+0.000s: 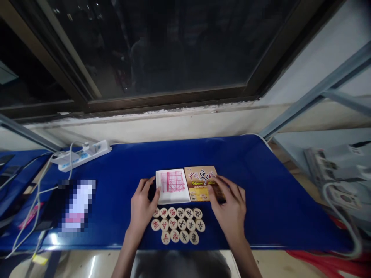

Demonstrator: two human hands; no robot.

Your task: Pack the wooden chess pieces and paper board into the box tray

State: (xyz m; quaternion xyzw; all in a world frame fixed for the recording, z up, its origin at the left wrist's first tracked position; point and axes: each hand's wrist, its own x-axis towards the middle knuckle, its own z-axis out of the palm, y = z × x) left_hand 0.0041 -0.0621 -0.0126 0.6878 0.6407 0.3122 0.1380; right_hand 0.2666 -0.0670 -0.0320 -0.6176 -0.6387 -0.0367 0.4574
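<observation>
A folded white sheet (172, 185) printed with a red grid lies on the blue table (261, 185), with a brown Chinese chess box (199, 178) touching its right edge. My left hand (142, 206) rests at the sheet's left edge, thumb touching it, fingers loosely curled and apart. On the box's right part lies my right hand (228, 206), fingers spread flat over it. Just below the sheet and box, several round wooden chess pieces (179, 225) lie in three rows between my wrists.
A white power strip (84, 153) with cables sits at the back left. A blurred-out dark device (72, 206) lies left of my left hand. A window and its sill run behind the table. Grey equipment with cables (336, 173) stands off the right end.
</observation>
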